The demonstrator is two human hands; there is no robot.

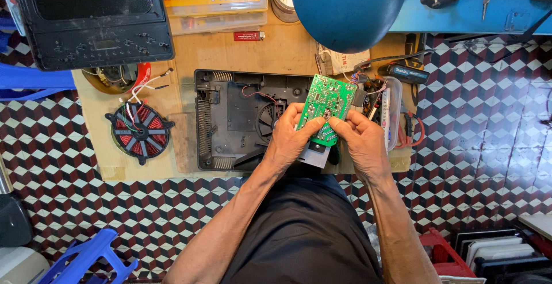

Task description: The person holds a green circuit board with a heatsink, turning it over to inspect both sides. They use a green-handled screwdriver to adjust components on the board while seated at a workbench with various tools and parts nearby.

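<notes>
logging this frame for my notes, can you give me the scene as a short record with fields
left hand: left hand holds the green circuit board at its lower edge
right hand: right hand holds the same board from the other side
under the hands: open black appliance base with a fan
surface: wooden board on a patterned tile floor
to the left: round coil with red and black segments, wires attached

Single head-worn view, looking straight down over a low wooden bench.

The camera sits above the person's lap and faces the floor, so the forearms enter from the bottom edge and the bench [287, 51] fills the upper middle. It is near enough that the left hand [290, 134] and right hand [359, 137] lie close to the centre. A blue lamp shade [345, 8] stands between camera and far bench edge. Patterned floor tiles [489, 123] frame both sides. No second view shares the scene.
</notes>
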